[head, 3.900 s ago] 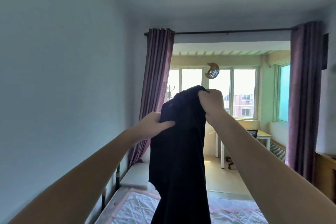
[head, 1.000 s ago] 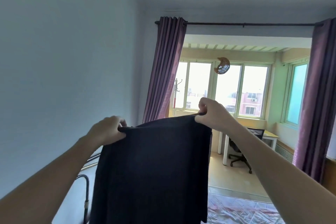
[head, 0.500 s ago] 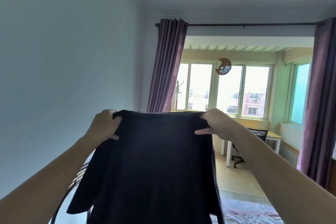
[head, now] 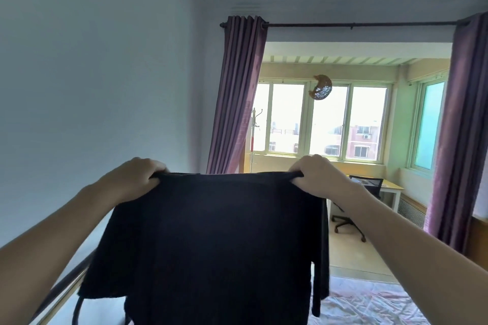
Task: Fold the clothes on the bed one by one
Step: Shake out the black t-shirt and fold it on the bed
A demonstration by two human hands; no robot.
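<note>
While each hand [head: 133, 179] [head: 320, 175] pinches a top corner, the black shirt [head: 211, 245] hangs between them.

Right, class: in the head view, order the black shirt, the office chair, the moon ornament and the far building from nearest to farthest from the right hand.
1. Black shirt: pinched in the right hand.
2. Office chair: beyond it, at the desk on the right.
3. Moon ornament: hanging high up by the windows.
4. Building: outside, past the glass.
</note>
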